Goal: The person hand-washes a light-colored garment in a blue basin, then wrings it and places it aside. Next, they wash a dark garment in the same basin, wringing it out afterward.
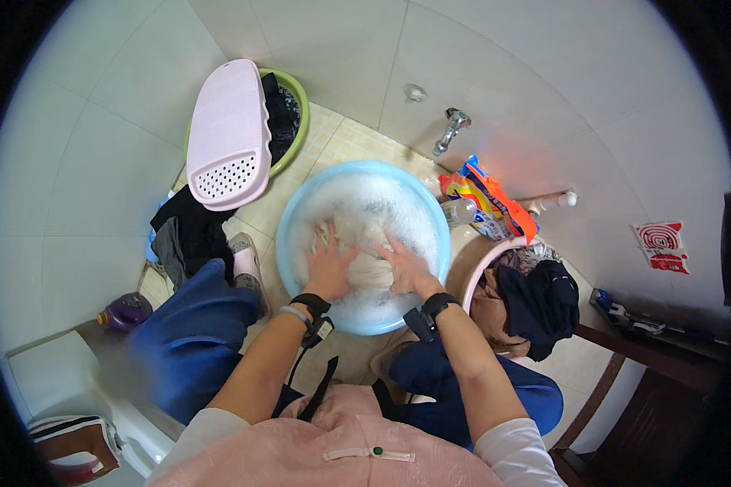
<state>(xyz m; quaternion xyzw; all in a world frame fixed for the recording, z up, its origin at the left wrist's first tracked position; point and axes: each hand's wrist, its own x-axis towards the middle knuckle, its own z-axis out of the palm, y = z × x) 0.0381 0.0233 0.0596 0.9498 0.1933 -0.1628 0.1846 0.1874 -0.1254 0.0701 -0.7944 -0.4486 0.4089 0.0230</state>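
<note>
A light blue plastic basin stands on the floor before me, filled with white soapsuds. In it lies a wet cream-coloured cloth, partly covered by foam. My left hand presses on the cloth's left side, its fingers spread. Across from it, my right hand rests on the right side with thumb and forefinger apart; foam hides some fingertips. Both wrists wear black bands.
Right of the basin are a clear plastic cup, an orange detergent bag and a pink tub of clothes. A metal tap juts from the wall. At left, a pink washboard lies across a green basin; a purple bottle stands nearby.
</note>
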